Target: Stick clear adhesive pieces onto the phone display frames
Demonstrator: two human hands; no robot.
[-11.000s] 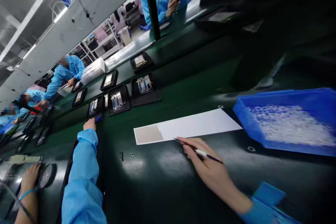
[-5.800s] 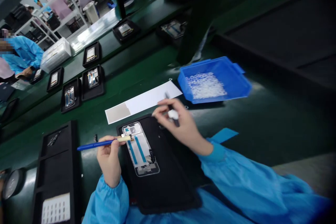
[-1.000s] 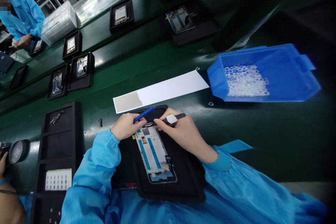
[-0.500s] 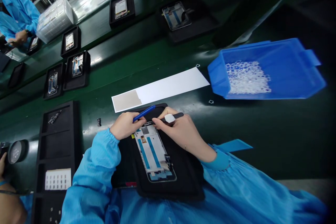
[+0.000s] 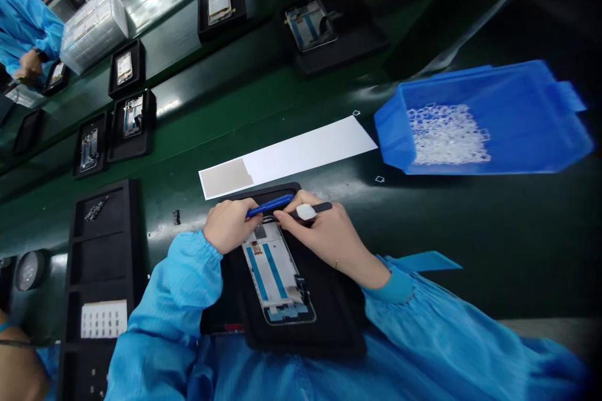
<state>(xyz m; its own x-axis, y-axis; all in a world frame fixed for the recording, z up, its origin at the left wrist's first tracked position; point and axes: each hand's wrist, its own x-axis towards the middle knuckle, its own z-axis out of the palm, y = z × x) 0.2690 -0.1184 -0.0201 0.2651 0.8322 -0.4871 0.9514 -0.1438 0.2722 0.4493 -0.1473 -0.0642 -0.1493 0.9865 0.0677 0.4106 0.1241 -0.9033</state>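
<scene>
My left hand (image 5: 231, 223) is closed on a blue pen-like tool (image 5: 269, 205), which lies nearly level over the top end of a phone frame (image 5: 273, 272). In my right hand (image 5: 324, 232) are dark tweezers (image 5: 322, 207) with a white wrap on them. Their tips are hidden behind my fingers near the frame's top edge. The frame is silvery with two blue strips and rests in a black tray (image 5: 329, 319) in front of me. Both hands meet over its upper end.
Beyond the tray lies a white sheet (image 5: 305, 149). A blue bin (image 5: 522, 119) with many small white frames stands to the right. At left is a black compartment tray (image 5: 98, 257). More phone trays (image 5: 133, 116) stand farther back, where a co-worker's hand (image 5: 31, 64) shows.
The blue tool has tilted flatter and shifted right with my left hand. My right hand stays almost in place, moving slightly right. The camera view has shifted a little.
</scene>
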